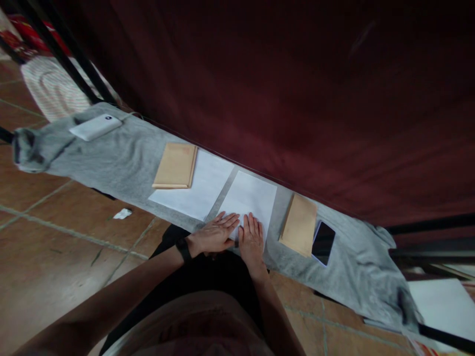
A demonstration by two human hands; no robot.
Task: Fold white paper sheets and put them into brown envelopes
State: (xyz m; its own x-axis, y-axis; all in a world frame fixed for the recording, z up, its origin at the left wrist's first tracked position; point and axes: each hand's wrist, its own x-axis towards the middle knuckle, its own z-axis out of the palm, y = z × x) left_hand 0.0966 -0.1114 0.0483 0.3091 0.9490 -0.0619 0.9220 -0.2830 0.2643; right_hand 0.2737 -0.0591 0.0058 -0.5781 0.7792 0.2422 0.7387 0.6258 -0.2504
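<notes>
A white sheet of paper lies on the grey cloth straight in front of me. My left hand rests flat on its near left edge, fingers stretched toward the right. Close beside it, my right hand presses flat on the same sheet, fingers pointing away from me. To the left lies more white paper, partly covered by a stack of brown envelopes. Another stack of brown envelopes sits to the right of the sheet.
A phone lies beside the right envelopes. At the far left of the grey cloth is a white device with a cable. A dark red curtain hangs along the back edge. Crumpled white paper is on the tiled floor.
</notes>
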